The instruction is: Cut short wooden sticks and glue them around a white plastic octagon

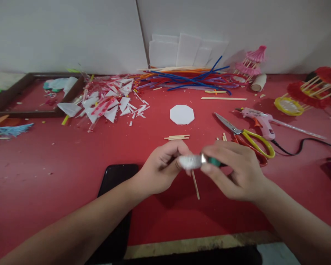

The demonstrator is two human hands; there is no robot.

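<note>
My left hand (pixel 165 167) is closed, its thumb and fingers at the whitish end of a small blurred object (pixel 191 162). My right hand (pixel 234 169) pinches the same object near a shiny metal band and a green part; motion smears it too much to name. A thin wooden stick (pixel 195 186) slants down from beneath the left fingers; its upper end is hidden. Just beyond the hands lie several short wooden sticks (pixel 178 137) and a white octagonal piece (pixel 182 114). Scissors (pixel 244 134) with yellow and red handles rest beyond my right hand.
A pink glue gun (pixel 260 119) with a cord lies at the right, near red stick models (pixel 310 90). Pipe cleaners (pixel 193 79) pile up at the back. White scraps (pixel 110 105) and a dark frame (pixel 30 110) are left; a black phone (pixel 113 221) lies by my left forearm.
</note>
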